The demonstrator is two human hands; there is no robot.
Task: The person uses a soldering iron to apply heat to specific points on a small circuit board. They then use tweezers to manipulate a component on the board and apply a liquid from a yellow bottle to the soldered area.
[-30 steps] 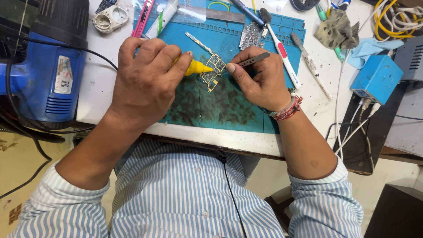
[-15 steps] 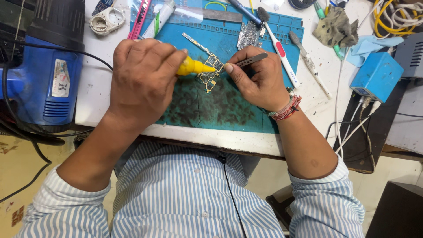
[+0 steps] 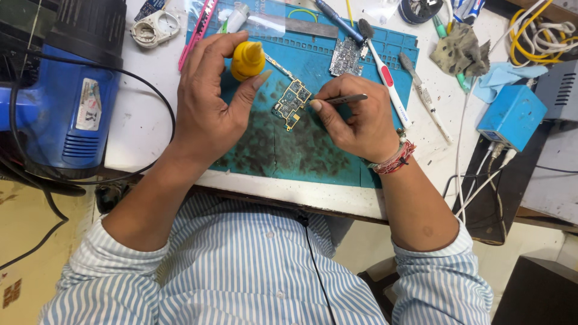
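Left hand [image 3: 208,102] grips a small yellow plastic bottle [image 3: 247,60]; right hand [image 3: 361,117] pinches slim metal tweezers [image 3: 344,99] beside the small green circuit board [image 3: 292,103], mid-mat on the blue work mat [image 3: 313,162]; work looks unfinished.

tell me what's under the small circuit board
The circuit board lies on the stained blue work mat, which rests on the white table. Whatever is directly beneath the board is covered. The tweezers touch its edge.

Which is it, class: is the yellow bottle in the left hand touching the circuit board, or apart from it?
Apart. In the head view the yellow bottle sits in the left hand, with bare blue mat between it and the circuit board.
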